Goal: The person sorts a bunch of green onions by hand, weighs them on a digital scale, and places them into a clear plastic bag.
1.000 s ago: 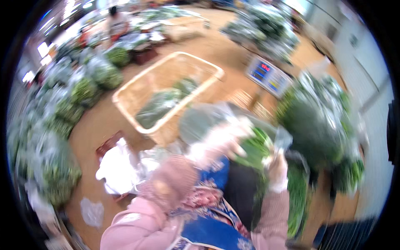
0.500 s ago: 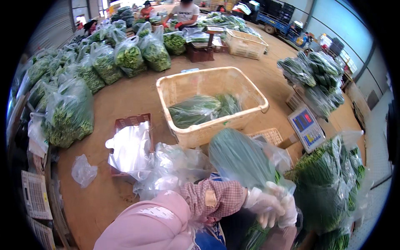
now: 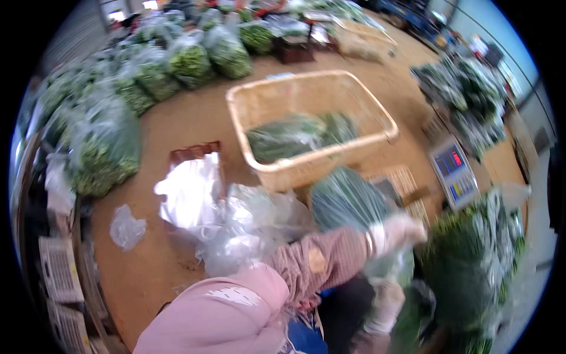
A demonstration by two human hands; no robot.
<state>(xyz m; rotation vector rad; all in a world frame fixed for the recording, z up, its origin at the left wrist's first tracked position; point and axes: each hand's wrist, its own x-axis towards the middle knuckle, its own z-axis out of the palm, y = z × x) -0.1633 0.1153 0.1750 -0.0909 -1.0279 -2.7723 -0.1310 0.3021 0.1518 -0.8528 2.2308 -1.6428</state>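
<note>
crate (image 3: 289,176): set beyond the bagged greens (image 3: 344,199)
bagged greens: placed just beside the left hand (image 3: 400,232)
left hand: fingers blurred; grip cannot be told
right hand (image 3: 387,302): fingers seemingly curled; hold cannot be told
risk: spilling could be caused by uneven tugging

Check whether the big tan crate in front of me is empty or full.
Neither: the tan crate is partly filled. Bagged greens lie inside, with bare inner wall showing above them.
</note>
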